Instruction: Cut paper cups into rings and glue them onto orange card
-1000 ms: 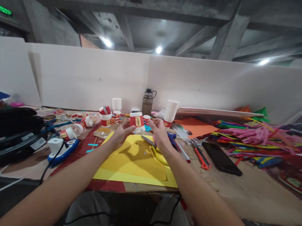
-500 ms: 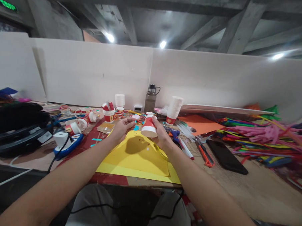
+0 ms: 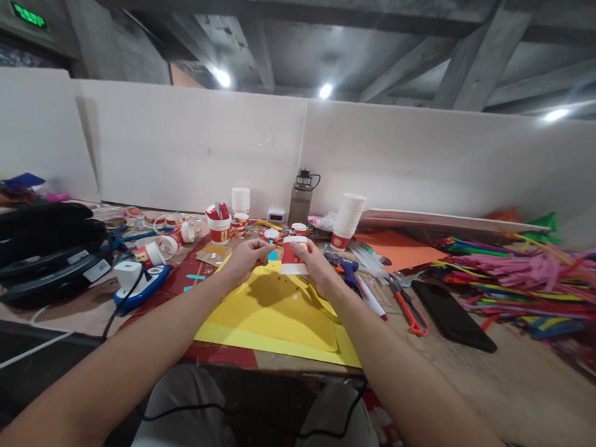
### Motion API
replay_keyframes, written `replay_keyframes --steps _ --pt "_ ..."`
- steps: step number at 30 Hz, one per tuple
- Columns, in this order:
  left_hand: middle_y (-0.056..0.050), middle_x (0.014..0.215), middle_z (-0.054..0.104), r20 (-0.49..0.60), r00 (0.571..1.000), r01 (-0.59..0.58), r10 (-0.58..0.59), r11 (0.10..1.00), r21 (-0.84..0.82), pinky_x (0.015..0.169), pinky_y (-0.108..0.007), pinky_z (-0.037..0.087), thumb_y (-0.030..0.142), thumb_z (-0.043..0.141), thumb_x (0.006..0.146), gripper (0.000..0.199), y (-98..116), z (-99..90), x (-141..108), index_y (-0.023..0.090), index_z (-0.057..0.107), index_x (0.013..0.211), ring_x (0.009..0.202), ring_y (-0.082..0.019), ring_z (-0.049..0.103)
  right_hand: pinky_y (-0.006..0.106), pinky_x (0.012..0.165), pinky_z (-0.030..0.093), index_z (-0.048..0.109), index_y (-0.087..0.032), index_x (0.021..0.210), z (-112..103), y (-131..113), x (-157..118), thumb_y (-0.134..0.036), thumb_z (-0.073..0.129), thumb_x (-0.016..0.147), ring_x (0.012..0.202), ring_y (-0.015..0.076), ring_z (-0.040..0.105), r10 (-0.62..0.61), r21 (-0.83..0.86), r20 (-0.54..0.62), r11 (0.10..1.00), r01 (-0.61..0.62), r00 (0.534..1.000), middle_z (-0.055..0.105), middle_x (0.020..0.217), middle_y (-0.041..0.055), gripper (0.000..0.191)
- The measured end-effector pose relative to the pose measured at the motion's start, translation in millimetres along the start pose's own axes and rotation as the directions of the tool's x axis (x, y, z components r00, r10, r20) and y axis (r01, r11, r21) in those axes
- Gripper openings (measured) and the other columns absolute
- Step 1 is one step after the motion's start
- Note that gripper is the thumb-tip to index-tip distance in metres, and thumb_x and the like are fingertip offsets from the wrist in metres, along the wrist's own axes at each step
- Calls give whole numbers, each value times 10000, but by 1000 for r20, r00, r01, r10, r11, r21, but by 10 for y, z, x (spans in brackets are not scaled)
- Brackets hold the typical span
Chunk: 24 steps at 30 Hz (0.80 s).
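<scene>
My right hand (image 3: 318,269) is closed around a red and white paper cup (image 3: 293,256), held nearly upright above the yellow sheets (image 3: 279,315). To its left, my left hand (image 3: 250,257) has thumb and fingertips pinched together, just short of the cup. Whatever the pinch holds is too small to make out. Light blue scraps (image 3: 273,256) show close beside those fingertips. The cup casts a shadow on the yellow sheet under it.
Stacked paper cups (image 3: 348,219) and a water bottle (image 3: 302,198) stand at the back. Rightward lie a glue gun (image 3: 348,270), an orange-handled cutter (image 3: 412,314), a phone (image 3: 453,314) and pipe cleaners (image 3: 527,276). A blue-and-white power strip (image 3: 140,289) and black headset (image 3: 49,265) lie left.
The cup has turned from tilted, base end toward me, to nearly upright, and sits slightly lower in my right hand. My left hand has shifted a little closer to it.
</scene>
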<state>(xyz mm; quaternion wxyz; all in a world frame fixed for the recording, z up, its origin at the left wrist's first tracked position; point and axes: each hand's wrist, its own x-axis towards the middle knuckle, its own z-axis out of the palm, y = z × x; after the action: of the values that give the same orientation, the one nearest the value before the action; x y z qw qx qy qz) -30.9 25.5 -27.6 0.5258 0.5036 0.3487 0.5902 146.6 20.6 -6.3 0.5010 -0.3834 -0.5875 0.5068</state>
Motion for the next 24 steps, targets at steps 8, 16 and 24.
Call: replay_keyframes --steps 8,16,24 --pt "48 382 357 24 994 104 -104 994 29 406 -219 250 629 683 669 543 -42 9 -20 154 492 487 354 -53 317 385 857 444 601 -198 1156 -56 3 -45 -413 760 652 931 221 589 -336 -564 121 751 343 934 674 1062 63 571" --pt "-65 585 635 305 885 361 -353 932 30 452 -226 399 792 469 703 658 6 4 -68 151 595 774 461 -130 568 483 1025 331 545 -284 1319 -121 59 -15 -111 677 727 1190 301 404 -534 -803 385 207 558 753 570 1311 62 630" --pt "-38 775 652 286 941 186 -180 983 9 589 -226 481 389 760 706 410 43 9 -70 156 563 979 643 -138 661 471 1098 259 437 -297 1393 -71 -8 -57 -175 620 794 1381 262 252 -532 -729 491 182 660 690 376 1492 51 638"
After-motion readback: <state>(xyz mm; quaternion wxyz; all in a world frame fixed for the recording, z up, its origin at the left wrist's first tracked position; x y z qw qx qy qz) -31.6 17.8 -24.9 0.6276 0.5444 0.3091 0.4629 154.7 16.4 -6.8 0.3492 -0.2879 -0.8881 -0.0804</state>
